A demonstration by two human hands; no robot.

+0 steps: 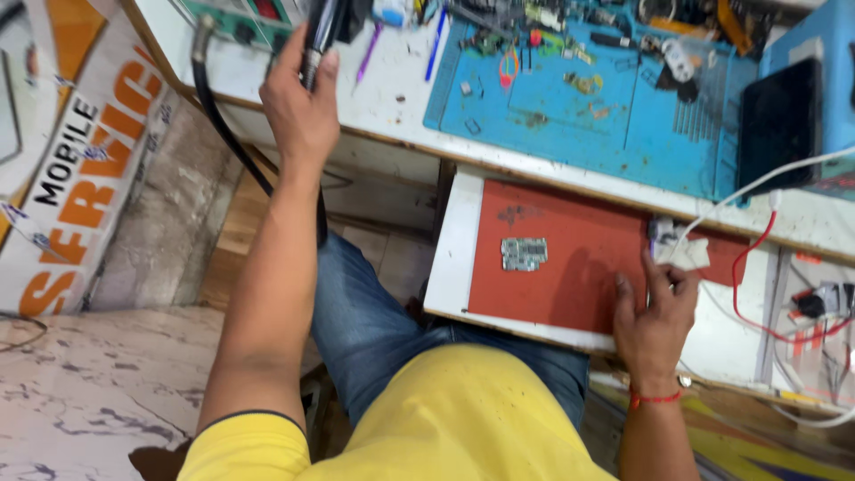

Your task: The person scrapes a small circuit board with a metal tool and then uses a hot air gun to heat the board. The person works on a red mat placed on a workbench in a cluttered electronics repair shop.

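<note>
- Head view: left hand [298, 102], upper left of frame, grip closed round black tool handle [321, 31] w/ black hose [223, 125] hanging off it.
- Right hand [657, 312], lower right, fingers spread flat on red mat [570, 267], holding nothing.
- Small circuit board [524, 253] lies mid-mat, apart from both hands.
- Blue mat [579, 125] w/ small parts on worktop [392, 98] above.
</note>
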